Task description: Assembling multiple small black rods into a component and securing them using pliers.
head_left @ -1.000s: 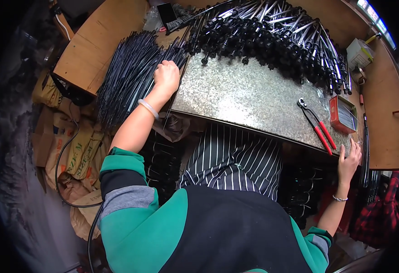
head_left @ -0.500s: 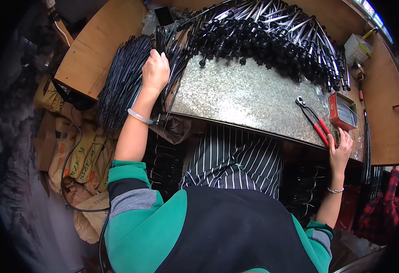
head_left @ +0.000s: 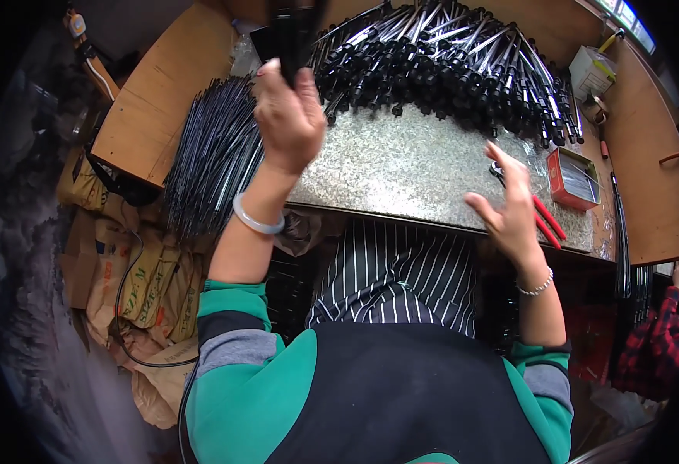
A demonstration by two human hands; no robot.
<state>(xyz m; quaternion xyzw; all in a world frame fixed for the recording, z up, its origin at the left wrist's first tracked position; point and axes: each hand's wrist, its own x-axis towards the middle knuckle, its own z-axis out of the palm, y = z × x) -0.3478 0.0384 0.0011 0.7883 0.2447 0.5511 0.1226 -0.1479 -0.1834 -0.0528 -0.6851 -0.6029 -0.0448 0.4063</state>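
Your left hand (head_left: 289, 116) has lifted off the stack at nine o'clock, now closed around a bunch of thin black rods (head_left: 293, 31) at twelve, while your right hand (head_left: 509, 213), fingers spread and empty, has come up over the red-handled pliers (head_left: 544, 216) at three.

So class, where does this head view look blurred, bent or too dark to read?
Head view: the left hand and the black rods it lifts are motion-blurred; the wooden table edges bow toward the rim; the corners go black; the stone slab stays sharp.
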